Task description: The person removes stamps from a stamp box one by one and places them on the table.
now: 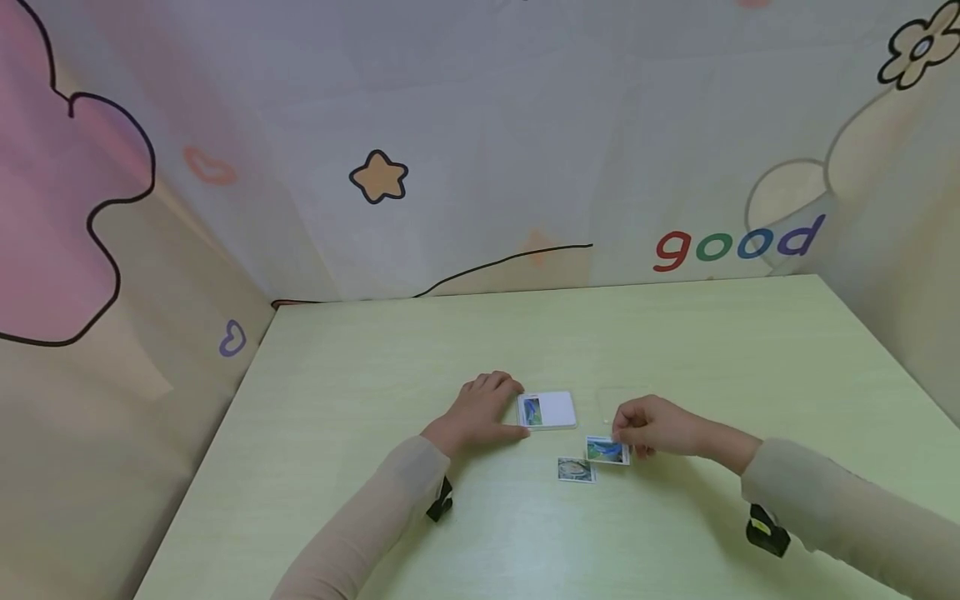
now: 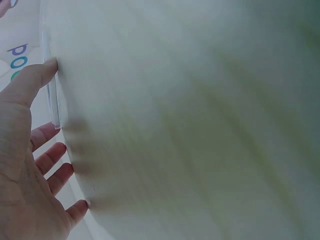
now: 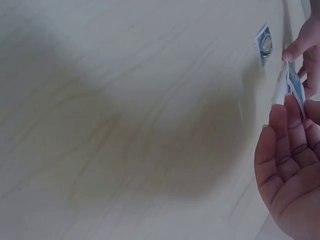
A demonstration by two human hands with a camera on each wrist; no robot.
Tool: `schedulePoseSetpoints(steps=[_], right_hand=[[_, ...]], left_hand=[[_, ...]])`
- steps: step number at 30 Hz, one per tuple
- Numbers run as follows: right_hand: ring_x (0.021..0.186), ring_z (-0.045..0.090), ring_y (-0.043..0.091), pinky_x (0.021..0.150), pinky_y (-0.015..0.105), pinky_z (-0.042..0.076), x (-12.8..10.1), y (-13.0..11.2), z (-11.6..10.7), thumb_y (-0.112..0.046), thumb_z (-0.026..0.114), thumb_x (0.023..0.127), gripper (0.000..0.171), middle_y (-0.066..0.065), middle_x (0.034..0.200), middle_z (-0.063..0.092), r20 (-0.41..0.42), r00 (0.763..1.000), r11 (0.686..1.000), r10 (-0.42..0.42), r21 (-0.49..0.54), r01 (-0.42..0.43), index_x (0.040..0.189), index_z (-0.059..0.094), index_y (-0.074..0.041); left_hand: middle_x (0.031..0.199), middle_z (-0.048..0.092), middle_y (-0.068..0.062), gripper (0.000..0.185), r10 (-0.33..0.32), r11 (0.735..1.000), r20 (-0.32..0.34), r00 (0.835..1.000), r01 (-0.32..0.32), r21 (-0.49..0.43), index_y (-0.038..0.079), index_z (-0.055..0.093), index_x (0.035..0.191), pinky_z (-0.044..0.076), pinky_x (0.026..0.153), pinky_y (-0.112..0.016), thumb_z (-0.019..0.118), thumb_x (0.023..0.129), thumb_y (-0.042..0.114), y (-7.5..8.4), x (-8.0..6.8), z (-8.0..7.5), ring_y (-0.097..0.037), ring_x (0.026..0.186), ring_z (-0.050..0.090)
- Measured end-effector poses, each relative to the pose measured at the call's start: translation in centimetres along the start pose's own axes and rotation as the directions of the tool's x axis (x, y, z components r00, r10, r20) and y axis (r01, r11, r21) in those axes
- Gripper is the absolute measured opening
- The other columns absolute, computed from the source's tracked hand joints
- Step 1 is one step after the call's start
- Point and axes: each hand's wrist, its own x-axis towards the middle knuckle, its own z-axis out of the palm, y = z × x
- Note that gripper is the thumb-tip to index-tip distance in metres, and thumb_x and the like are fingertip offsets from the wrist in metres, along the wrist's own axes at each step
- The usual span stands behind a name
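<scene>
Left hand (image 1: 483, 408): fingers spread at the left end of the white case (image 1: 558, 409), thumb at the near edge and forefinger at the far corner; a wide grip holding the case between them.
Right hand (image 1: 658, 425): a narrow grip, thumb and fingertips pinching 1 blue-green card (image 1: 604, 451) by its right side, tilted in the right wrist view.
White case: flat on the worktop (image 1: 337, 375), with 1 small picture card (image 1: 532, 411) at its left end.
Grey card (image 1: 575, 471): picture up on the worktop, nearer the person than the case; seen from the head, the pinched card covers its corner.
Sleeves (image 1: 375, 517): pale, 1 black device (image 1: 440, 500) under the left cuff.
Backdrop (image 1: 480, 167): printed with 1 star (image 1: 378, 177) and "good".
</scene>
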Motion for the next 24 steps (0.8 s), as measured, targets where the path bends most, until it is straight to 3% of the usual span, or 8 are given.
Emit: schedulePoseSetpoints(steps=[24], right_hand=[[0.060, 0.047, 0.013, 0.053, 0.023, 0.040, -0.6, 1.7, 0.4, -0.009, 0.058, 0.091, 0.010, -0.001, 0.069, 0.054, 0.023, 0.998, 0.997, 0.063, -0.052, -0.062, 0.083, 0.060, -0.001]], left_hand=[[0.137, 0.043, -0.005, 0.062, 0.019, 1.000, -0.009, 1.000, -0.019, 0.011, 0.017, 0.047, 0.132, 0.033, 0.104, -0.047, 0.066, 0.083, 0.050, -0.4, 0.2, 0.3, -0.026, 0.126, 0.040]])
